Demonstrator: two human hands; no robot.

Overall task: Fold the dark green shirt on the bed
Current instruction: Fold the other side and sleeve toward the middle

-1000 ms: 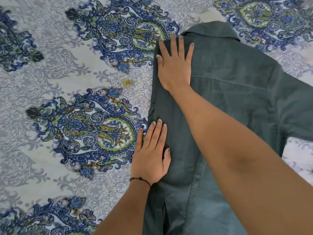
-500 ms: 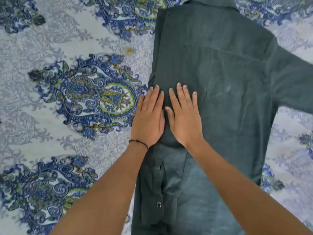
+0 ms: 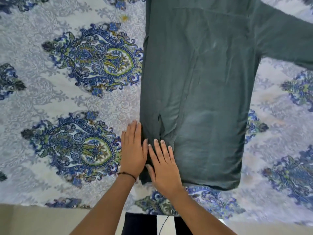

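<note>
Dark green shirt point(image 3: 199, 92) lies on the bed point(image 3: 67, 99), both hands flat with fingers spread, gripping nothing: left hand point(image 3: 133, 152) at its folded edge, right hand point(image 3: 165, 168) on its hem corner.

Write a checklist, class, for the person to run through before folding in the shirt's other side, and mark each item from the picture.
1. Left side of the dark green shirt folded in along a straight edge: ok.
2. Left hand flat at the folded edge near the hem: ok.
3. Right hand flat on the folded panel: ok.
4. Right sleeve folded in: not ok, it lies spread out over the bedsheet.
5. Hem lying even: ok.
6. Collar lying flat: cannot tell, out of view.
</note>
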